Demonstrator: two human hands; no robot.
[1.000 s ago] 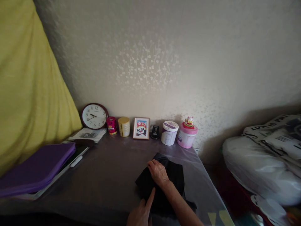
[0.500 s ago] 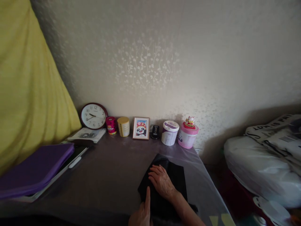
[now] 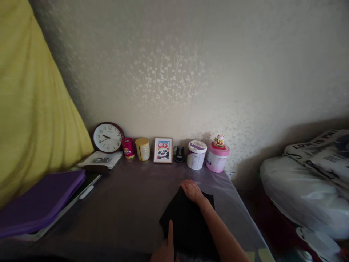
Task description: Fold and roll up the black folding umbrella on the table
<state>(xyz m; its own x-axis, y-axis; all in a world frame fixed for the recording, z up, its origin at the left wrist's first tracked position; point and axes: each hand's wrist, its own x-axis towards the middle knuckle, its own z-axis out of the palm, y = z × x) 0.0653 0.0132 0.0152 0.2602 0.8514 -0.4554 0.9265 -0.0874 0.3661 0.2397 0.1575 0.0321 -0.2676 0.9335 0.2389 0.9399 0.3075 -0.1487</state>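
Note:
A piece of black cloth (image 3: 185,222) lies spread on the covered table, with several corners. My right hand (image 3: 192,190) rests on its far edge, palm down, fingers close together and bent slightly over the border; the forearm covers part of the cloth's right side. At the near left side, my left hand (image 3: 165,251) touches the cloth with its index finger stretched forward. The lower part of that hand is cut off by the bottom of the view.
Along the wall stand a clock (image 3: 108,137), a pink tin (image 3: 128,147), a yellow-lidded canister (image 3: 142,149), a framed panda picture (image 3: 163,150), a small black object (image 3: 179,154), and two tubs (image 3: 196,155). A purple folder (image 3: 43,200) lies left; white bags (image 3: 297,189) sit right.
My right hand has slid away from me, from the cloth's middle to its far edge. The raised shiny fold there no longer shows. My left hand has shifted slightly down in view.

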